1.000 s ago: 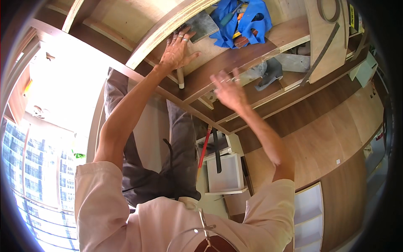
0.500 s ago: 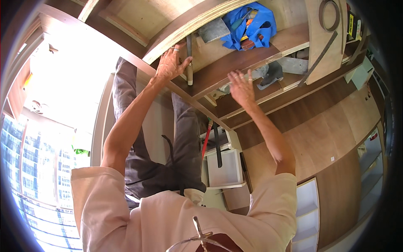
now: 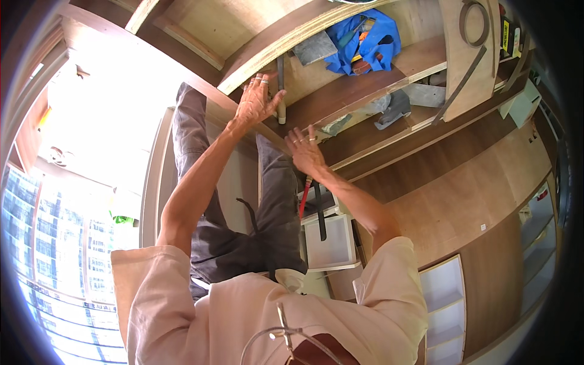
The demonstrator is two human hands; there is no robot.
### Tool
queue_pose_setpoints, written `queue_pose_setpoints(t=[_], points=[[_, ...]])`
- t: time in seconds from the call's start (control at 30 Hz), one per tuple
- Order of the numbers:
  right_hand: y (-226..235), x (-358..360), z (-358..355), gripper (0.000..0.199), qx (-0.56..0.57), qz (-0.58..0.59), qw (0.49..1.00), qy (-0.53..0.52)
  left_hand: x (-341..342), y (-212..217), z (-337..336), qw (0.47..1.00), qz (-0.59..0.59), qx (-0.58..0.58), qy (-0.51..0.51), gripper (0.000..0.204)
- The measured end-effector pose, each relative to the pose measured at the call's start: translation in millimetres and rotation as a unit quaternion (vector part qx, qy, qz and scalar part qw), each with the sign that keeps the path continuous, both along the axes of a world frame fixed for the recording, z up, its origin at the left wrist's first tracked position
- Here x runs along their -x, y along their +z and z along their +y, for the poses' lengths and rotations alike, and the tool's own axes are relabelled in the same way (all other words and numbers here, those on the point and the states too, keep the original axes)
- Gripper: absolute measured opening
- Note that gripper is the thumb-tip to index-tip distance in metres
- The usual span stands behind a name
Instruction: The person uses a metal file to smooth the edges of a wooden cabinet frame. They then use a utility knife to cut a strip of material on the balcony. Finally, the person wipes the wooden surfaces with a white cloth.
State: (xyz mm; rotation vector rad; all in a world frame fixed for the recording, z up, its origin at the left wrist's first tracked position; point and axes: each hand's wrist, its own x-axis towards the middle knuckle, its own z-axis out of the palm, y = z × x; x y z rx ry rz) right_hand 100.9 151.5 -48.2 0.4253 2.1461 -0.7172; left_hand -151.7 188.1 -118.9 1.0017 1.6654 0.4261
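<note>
My left hand [image 3: 254, 102] lies with its fingers stretched out at the corner of a brown wooden cabinet [image 3: 359, 91], under a pale plywood edge. Beside its thumb stands a slim dark rod [image 3: 281, 85] with a light wooden-looking end; the fingers do not close round it. Fingers spread, my right hand [image 3: 306, 151] rests at the front edge of the same cabinet, a little lower and to the right. Neither hand holds anything that I can see. Part of the left fingertips' contact is hard to make out.
On the shelf sit a grey flat plate [image 3: 314, 47] and a blue cloth bag [image 3: 386, 38] with tools in it. Grey scraps [image 3: 394, 109] lie in the compartment below. A plywood panel [image 3: 462, 79] with a dark strip stands at right. White drawers [image 3: 328, 243] are lower down.
My right hand has moved left and down along the cabinet's front edge, closer to my left hand. My left hand stays at the corner, its fingers still stretched. The view has shifted slightly.
</note>
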Motion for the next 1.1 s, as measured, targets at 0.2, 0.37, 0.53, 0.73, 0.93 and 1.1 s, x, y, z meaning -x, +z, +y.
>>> queue_pose_setpoints(t=[0.2, 0.37, 0.53, 0.73, 0.93, 1.1], points=[[-2, -17, 12, 0.053, -0.028, 0.008, 0.999, -0.036, -6, 6, -9, 1.0, 0.012, -0.016, -0.016, 0.056], [3, -44, 78, 0.05, -0.129, 0.042, 0.989, -0.06, -24, 13, -19, 1.0, -0.006, -0.026, -0.015, 0.053], [4, -30, 79, 0.045, -0.024, 0.029, 0.995, -0.095, -42, 22, -19, 0.999, -0.02, -0.042, 0.025, 0.049], [14, -9, 41, 0.036, 0.084, 0.141, 0.58, -0.798, -116, 90, 6, 0.969, -0.151, -0.105, 0.164, 0.042], [117, -52, 31, 0.078, 0.26, 0.278, -0.075, -0.921, -215, 133, 9, 0.934, -0.262, -0.104, -0.219, 0.06], [191, -106, 40, 0.073, -0.035, 0.352, 0.242, -0.904, -278, 160, -16, 0.871, -0.465, 0.159, 0.005, 0.074]])
